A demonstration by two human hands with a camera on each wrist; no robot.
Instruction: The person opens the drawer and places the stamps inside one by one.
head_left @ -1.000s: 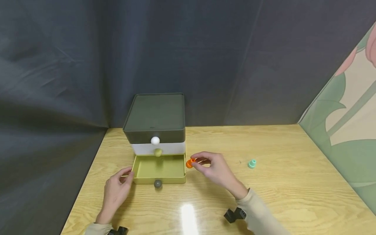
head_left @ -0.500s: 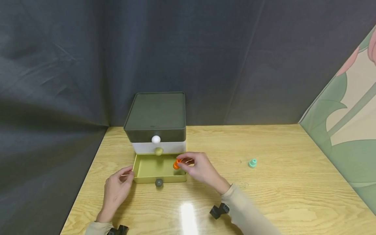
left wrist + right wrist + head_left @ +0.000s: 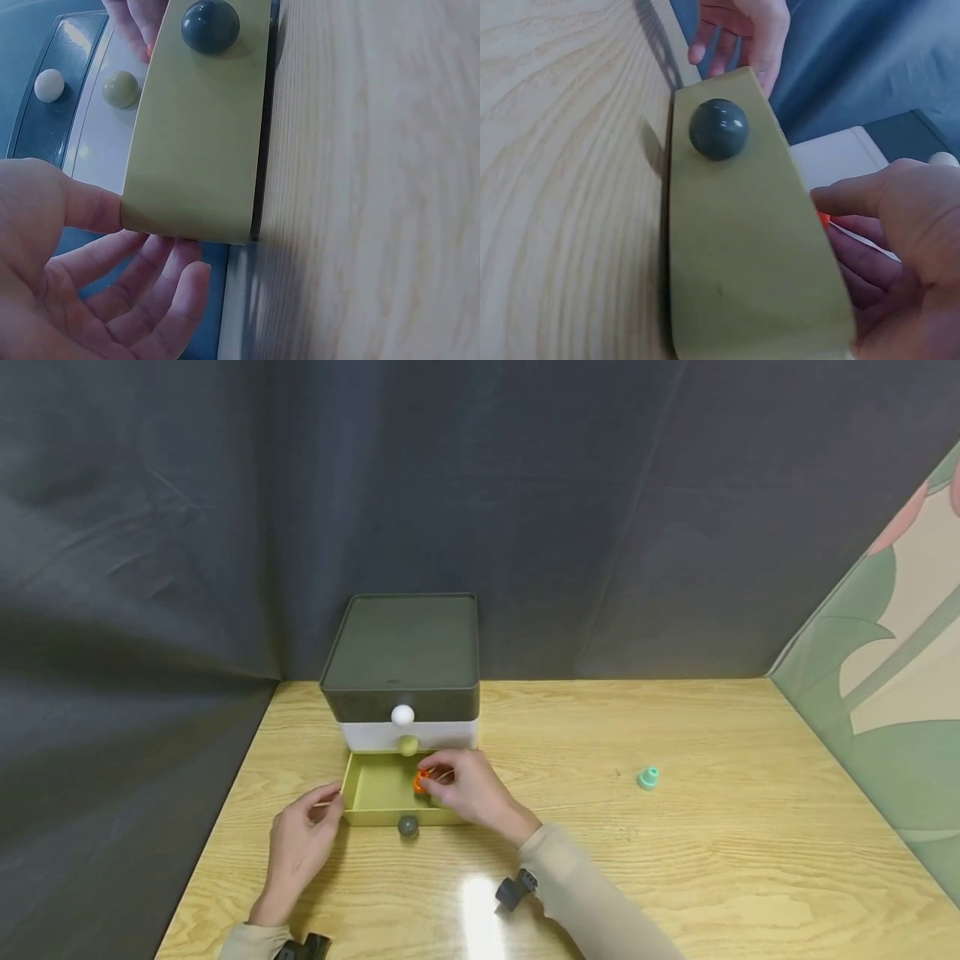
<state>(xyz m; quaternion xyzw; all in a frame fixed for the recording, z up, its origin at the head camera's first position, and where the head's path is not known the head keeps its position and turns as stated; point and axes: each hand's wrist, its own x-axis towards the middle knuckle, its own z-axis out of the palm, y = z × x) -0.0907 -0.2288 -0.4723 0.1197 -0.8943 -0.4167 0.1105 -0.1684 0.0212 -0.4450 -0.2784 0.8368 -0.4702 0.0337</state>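
In the head view my right hand (image 3: pixel 471 787) pinches a small orange stepped, knob-like piece (image 3: pixel 421 782) between thumb and fingers, low inside the pulled-out yellow-green drawer (image 3: pixel 375 818). Only a sliver of the orange piece (image 3: pixel 824 219) shows past the drawer front in the right wrist view. My left hand (image 3: pixel 302 837) touches the drawer's left side near the front corner. Its thumb and fingers (image 3: pixel 96 207) rest against that corner in the left wrist view, the fingers loosely bent. A dark grey round knob (image 3: pixel 408 827) sits on the drawer front.
Above the drawer are a white drawer (image 3: pixel 375 737) with a yellow-green knob and a dark grey top drawer (image 3: pixel 360 703) with a white knob. A small teal stepped piece (image 3: pixel 648 778) stands on the wooden table (image 3: pixel 735 827) at right. Dark curtain (image 3: pixel 600 527) hangs behind.
My right hand has carried the orange piece leftward, from just beside the drawer's right wall to inside the drawer. The left hand keeps its place at the drawer's left side.
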